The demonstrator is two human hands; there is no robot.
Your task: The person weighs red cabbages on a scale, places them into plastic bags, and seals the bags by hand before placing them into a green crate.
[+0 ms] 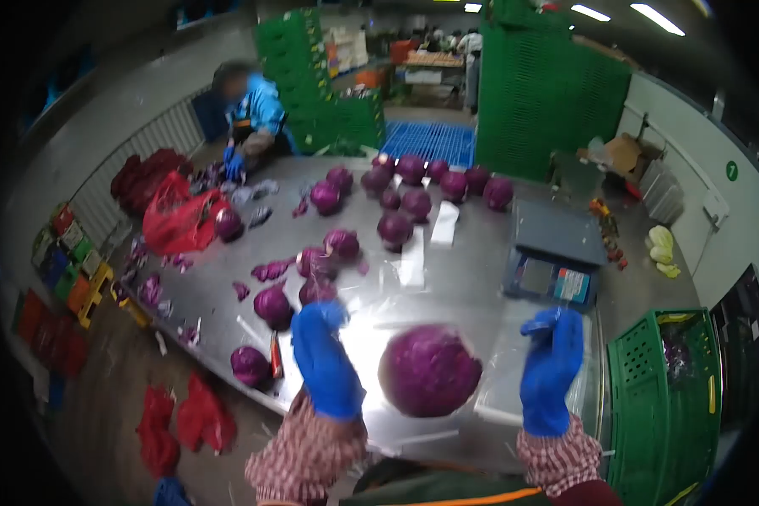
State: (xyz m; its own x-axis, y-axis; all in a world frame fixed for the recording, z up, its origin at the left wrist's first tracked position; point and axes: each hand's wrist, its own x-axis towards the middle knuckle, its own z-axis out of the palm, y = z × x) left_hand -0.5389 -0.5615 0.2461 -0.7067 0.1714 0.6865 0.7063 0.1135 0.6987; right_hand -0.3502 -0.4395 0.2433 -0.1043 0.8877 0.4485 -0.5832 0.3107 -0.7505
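Note:
A large red cabbage point(430, 371) rests on the metal table point(472, 278) between my two blue-gloved hands, touching neither. My left hand point(325, 363) is raised to the left of it, fingers curled together and slightly blurred. On the other side my right hand point(552, 371) has its fingers bent inward in a pinch. Whatever either hand holds is too thin or clear to make out. Under and beside my right hand lies a clear plastic sheet point(502, 388). A red-handled knife point(276, 354) lies left of my left hand, near another red cabbage point(250, 366).
A weighing scale point(552, 253) stands at the right, with a green crate point(662, 405) below. Several red cabbages point(395, 229), white paper strips point(445, 223) and a red net bag point(181, 215) lie across the table. Another person point(257, 110) sits at the far left.

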